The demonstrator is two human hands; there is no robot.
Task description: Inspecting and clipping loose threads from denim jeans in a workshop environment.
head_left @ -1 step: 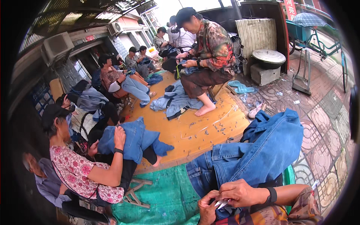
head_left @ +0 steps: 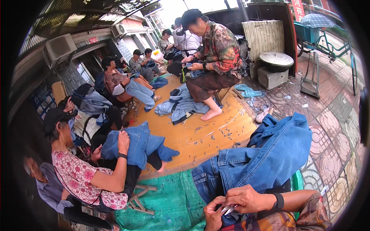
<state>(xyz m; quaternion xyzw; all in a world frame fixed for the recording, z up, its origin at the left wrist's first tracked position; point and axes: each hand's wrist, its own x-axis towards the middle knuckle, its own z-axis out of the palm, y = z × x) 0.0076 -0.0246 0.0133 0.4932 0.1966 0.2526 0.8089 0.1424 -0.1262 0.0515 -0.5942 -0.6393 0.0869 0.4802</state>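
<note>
Blue denim jeans [head_left: 266,154] lie across my lap and reach away from me, the waistband at the left. Low in the view my right hand [head_left: 246,198], with a dark band on the wrist, is closed around small silver thread snips [head_left: 230,209]. Their pointed blades stick out toward my left hand [head_left: 214,215]. That hand is closed, thumb and fingers pinching a bit of denim [head_left: 230,219] close to the blades. The exact spot where the blades meet the cloth is hidden by my fingers.
A green sheet [head_left: 165,190] covers the ground in front of me, beside a yellow board [head_left: 200,134] strewn with scraps. A person on the left handles other jeans [head_left: 135,140] by a wooden stool [head_left: 142,198]. Another sits ahead over piled denim [head_left: 181,102]. Blue slippers [head_left: 248,91] lie beyond.
</note>
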